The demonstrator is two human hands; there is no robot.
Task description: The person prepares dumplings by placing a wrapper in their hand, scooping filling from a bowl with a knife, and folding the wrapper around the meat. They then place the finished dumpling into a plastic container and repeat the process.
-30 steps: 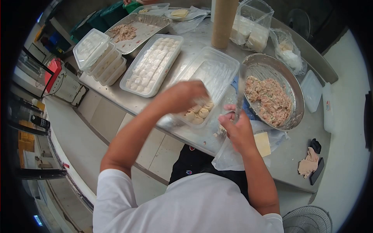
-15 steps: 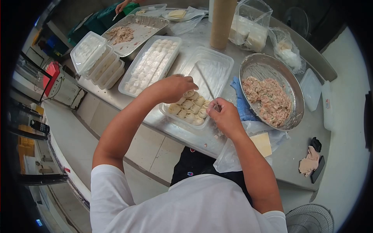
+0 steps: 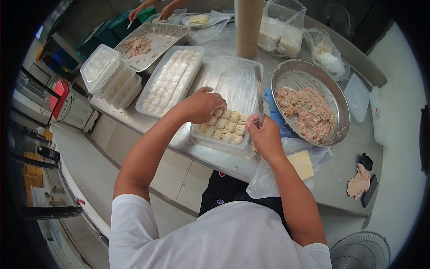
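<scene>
A clear plastic container (image 3: 242, 68) is before me, its near end filled with rows of folded dumplings (image 3: 230, 126). My left hand (image 3: 202, 106) reaches over its left side, fingers curled down on a dumpling at the far edge of the rows; the fingers partly hide it. Close to the container's right side, my right hand (image 3: 268, 136) is closed on a thin metal spatula (image 3: 260, 92), whose long blade points up and away. Right of that hand, a round metal pan (image 3: 342, 130) holds minced filling (image 3: 309, 110).
Another container of pale dumplings (image 3: 172, 80), stacked lidded boxes (image 3: 101, 67) and a metal tray (image 3: 172, 31) with filling stand left. Wrappers (image 3: 301, 164) lie on plastic near my right forearm. A cardboard tube (image 3: 248, 29) stands behind. Another person's hands (image 3: 168, 11) work at the far left.
The spatula has swung from leaning left to nearly upright. My left hand stays low over the dumplings. The other person's second hand has come into view.
</scene>
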